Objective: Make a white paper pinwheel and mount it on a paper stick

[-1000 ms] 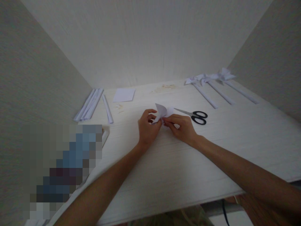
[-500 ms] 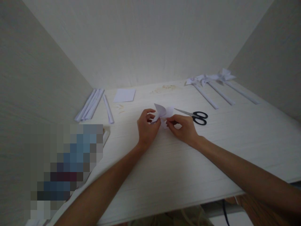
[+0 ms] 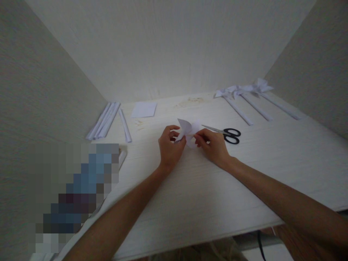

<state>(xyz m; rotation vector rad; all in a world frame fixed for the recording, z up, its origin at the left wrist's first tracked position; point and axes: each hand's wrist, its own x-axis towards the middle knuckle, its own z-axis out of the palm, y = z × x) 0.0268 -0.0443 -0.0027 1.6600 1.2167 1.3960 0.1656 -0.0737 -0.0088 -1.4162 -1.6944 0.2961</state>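
Note:
A white paper pinwheel [image 3: 185, 127] with curled blades is pinched between the thumb and fingers of my left hand [image 3: 171, 146], above the middle of the table. My right hand [image 3: 213, 146] is closed in a pinch at the pinwheel's right side. From its fingertips a thin pale toothpick [image 3: 191, 135] points toward the pinwheel's centre; whether it passes through the paper is hidden. Just beyond my right hand lie scissors [image 3: 231, 135] with black handles, their blades pointing left.
Several rolled paper sticks [image 3: 104, 121] and a single one [image 3: 125, 125] lie at the left, beside a square of paper [image 3: 144, 109]. Small pale pieces [image 3: 139, 125] are scattered nearby. Three pinwheels on paper sticks [image 3: 239, 108] lie at the back right. Walls enclose the table.
My right hand has shifted slightly to the right, away from the pinwheel's centre, and the toothpick between the hands now shows more clearly. My left hand keeps its hold on the pinwheel.

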